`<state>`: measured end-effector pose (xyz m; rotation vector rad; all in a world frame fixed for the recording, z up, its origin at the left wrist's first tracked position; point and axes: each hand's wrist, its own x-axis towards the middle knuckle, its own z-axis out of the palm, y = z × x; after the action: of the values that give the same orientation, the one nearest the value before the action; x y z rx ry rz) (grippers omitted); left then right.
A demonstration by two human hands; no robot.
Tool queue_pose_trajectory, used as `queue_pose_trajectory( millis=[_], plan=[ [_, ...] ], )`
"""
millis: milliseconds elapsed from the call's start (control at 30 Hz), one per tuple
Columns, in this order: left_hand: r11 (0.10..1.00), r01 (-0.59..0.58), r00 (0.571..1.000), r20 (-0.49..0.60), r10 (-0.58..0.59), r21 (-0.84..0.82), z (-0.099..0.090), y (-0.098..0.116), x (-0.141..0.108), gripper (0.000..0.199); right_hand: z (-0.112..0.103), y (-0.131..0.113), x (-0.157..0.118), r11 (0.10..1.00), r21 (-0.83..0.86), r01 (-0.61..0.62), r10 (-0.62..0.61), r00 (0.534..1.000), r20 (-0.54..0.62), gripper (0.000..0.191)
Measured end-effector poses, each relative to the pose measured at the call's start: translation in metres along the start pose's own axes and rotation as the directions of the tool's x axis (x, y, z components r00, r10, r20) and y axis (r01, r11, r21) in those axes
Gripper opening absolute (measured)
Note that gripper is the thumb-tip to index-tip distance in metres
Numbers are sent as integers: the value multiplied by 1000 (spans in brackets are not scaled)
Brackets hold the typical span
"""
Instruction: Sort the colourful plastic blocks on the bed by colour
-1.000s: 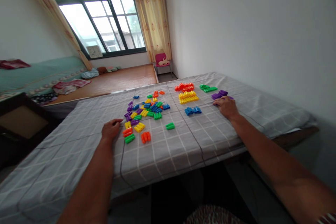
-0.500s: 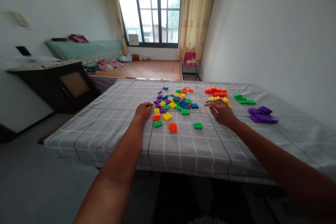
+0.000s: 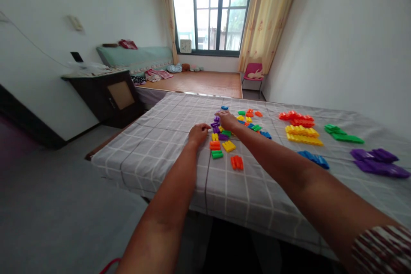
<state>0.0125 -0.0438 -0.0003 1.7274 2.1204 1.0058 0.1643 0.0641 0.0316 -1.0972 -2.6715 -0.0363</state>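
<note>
Small plastic pieces shaped like joined tubes lie in a loose pile on the checked tablecloth (image 3: 154,154). My left hand (image 3: 198,133) rests on the cloth at the pile's left edge, its fingers curled in, with nothing visible in them. Over the pile's left side reaches my right hand (image 3: 227,120), fingers stretched toward a purple piece (image 3: 216,118); its palm and forearm cover part of the pile. Close to my hands are an orange piece (image 3: 215,145), a green piece (image 3: 217,154) and a yellow piece (image 3: 229,146). Nearer me lies another orange piece (image 3: 236,162).
On the right, pieces lie grouped by colour: orange rows (image 3: 297,117), yellow rows (image 3: 303,135), blue pieces (image 3: 314,159), green pieces (image 3: 345,134) and purple pieces (image 3: 379,162). Beyond the table are a low bed platform (image 3: 208,83), a pink chair (image 3: 253,72) and a dark cabinet (image 3: 102,98).
My right hand has moved left from beside the yellow rows to the pile, uncovering blue pieces. My left hand stays by the pile. The view has turned left.
</note>
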Motion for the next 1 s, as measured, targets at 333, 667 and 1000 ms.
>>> queue_pose_trajectory(
  millis=[333,667,1000],
  plan=[
    [999,2,1000,14,-2,35,-1,1,3,32,-11,3,6,999,-30,33,-30,995,93,37],
    [996,-27,1000,8,26,82,-8,-4,9,35,-88,62,-133,814,580,-42,219,946,-240,32],
    [992,-15,999,33,11,129,-15,-3,15,38,-80,207,-348,449,762,-467,818,558,-140,29]
  ],
)
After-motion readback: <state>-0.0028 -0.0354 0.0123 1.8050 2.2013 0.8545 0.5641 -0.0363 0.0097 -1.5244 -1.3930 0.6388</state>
